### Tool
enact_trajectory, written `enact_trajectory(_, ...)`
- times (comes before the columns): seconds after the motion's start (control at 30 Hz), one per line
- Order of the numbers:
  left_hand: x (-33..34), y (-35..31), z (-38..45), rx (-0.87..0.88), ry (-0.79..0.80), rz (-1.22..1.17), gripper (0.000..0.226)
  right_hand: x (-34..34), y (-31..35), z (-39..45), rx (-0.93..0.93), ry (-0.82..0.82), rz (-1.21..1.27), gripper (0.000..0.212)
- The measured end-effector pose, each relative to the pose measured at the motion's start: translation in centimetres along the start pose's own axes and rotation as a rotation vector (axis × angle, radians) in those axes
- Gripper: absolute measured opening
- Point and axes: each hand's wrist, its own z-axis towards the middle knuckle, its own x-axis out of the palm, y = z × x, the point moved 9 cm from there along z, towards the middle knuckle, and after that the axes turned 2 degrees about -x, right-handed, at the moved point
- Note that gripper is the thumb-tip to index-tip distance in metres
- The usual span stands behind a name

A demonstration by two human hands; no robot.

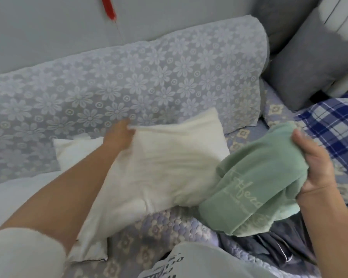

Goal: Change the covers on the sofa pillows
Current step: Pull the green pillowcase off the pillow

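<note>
cream cotton, bare of any cover, was what your left hand (120, 133) gripped: it pinched the far left corner of the pillow insert (159, 169), fingers curled into the cloth. the insert lay on the quilted sofa seat (149, 223), its long axis running from the near left corner by your sleeve up to the far right corner against the flowered backrest (129, 85). your right hand (313, 163) held the green cover (255, 189) bunched in a closed fist, thumb over the top fold, just right of the insert and touching its near right edge. so the cover sat to the right of the pillow while your grip on the pillow was at its far left end; the free right-hand corners pointed toward the cover. i judged that the mouth of the cover had to be found first, since i could not tell where the opening lay in the bunch. a second white pillow (76, 151) rested behind your left forearm, and a blue plaid pillow (333, 121) lay far right.
</note>
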Motion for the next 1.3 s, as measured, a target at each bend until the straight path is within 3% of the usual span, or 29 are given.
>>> enact_trajectory(0.03, 2.4, 0.6, 0.7, -0.057, 0.104, 0.100, 0.063, 0.4, 0.4, -0.3, -0.015, -0.033, 0.018, 0.025)
enact_trajectory(0.1, 8.1, -0.9, -0.5, -0.031, 0.299, 0.187, 0.072, 0.4, 1.0, -0.7, -0.036, -0.092, 0.028, 0.039)
enact_trajectory(0.2, 17.4, -5.8, -7.8, 0.088, 0.617, -0.024, 0.063, -0.1, 2.1, -1.5, -0.021, -0.209, -0.032, 0.031)
enact_trajectory(0.27, 22.0, -8.0, -13.8, 0.066, 0.805, -0.171, 0.058, -0.7, 3.5, -2.5, -0.024, -0.245, -0.110, 0.015)
enact_trajectory(0.33, 24.6, -9.6, -18.2, 0.049, 0.927, -0.207, 0.058, -2.2, 5.9, -3.8, -0.101, -0.247, -0.140, 0.012)
enact_trajectory(0.5, 25.3, -12.0, -19.0, 0.037, 0.859, -0.295, 0.063, -4.3, 13.6, -8.6, -0.383, -0.286, -0.081, 0.014)
enact_trajectory(0.6, 23.5, -13.1, -18.0, 0.022, 0.705, -0.384, 0.039, -5.4, 16.4, -10.6, -0.535, -0.322, 0.034, 0.051)
enact_trajectory(0.63, 23.0, -13.4, -18.0, 0.016, 0.663, -0.412, 0.035, -6.3, 17.0, -10.7, -0.570, -0.349, 0.060, 0.051)
enact_trajectory(0.73, 23.1, -14.0, -20.3, -0.054, 0.670, -0.504, 0.034, -13.3, 17.3, -8.4, -0.629, -0.518, -0.083, 0.009)
enact_trajectory(0.8, 24.0, -13.7, -22.5, -0.090, 0.717, -0.521, 0.034, -20.6, 12.8, -5.2, -0.444, -0.611, -0.331, 0.014)
enact_trajectory(0.9, 25.1, -11.5, -25.7, -0.155, 0.735, -0.498, 0.035, -32.4, 0.3, -3.5, 0.011, -0.672, -0.702, 0.031)
enact_trajectory(0.97, 25.0, -8.4, -26.7, -0.238, 0.677, -0.495, 0.034, -37.8, -8.6, -5.4, 0.328, -0.580, -0.935, 0.018)
enact_trajectory(1.07, 23.7, -3.2, -27.1, -0.335, 0.576, -0.493, 0.033, -40.7, -18.2, -8.1, 0.767, -0.394, -1.183, 0.029)
enact_trajectory(1.1, 23.1, -1.7, -27.4, -0.373, 0.558, -0.518, 0.031, -39.8, -19.0, -7.5, 0.744, -0.280, -1.367, 0.029)
enact_trajectory(1.2, 20.8, 1.9, -29.3, -0.492, 0.531, -0.667, 0.018, -32.8, -19.5, -5.7, 0.721, -0.337, -1.224, 0.009)
enact_trajectory(1.3, 18.5, 5.2, -30.9, -0.535, 0.481, -0.807, 0.016, -23.9, -19.2, -2.7, 0.591, -0.233, -1.368, 0.031)
